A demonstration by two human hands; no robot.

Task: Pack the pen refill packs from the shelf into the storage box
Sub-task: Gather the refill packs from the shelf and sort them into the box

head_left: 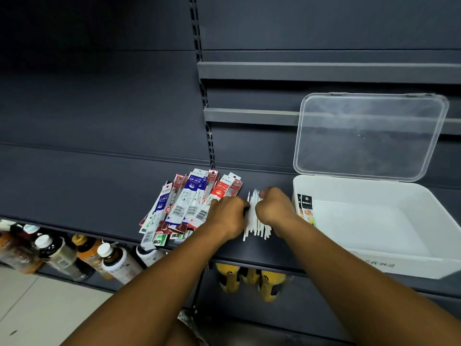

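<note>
Two packs in storage box.

one storage box, two hands, roughly a dozen refill packs.

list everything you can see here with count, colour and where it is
refill packs: a loose heap, count unclear, blue, red and white, on the shelf left of the hands
white bundle: one, white, between both hands
storage box: one, white, on the shelf at right, two packs against its left wall
lid: one, clear, standing open
shelf: dark grey
bottles: several, orange and dark, lower shelf left
left hand: gripping the bundle
right hand: gripping the bundle
</note>
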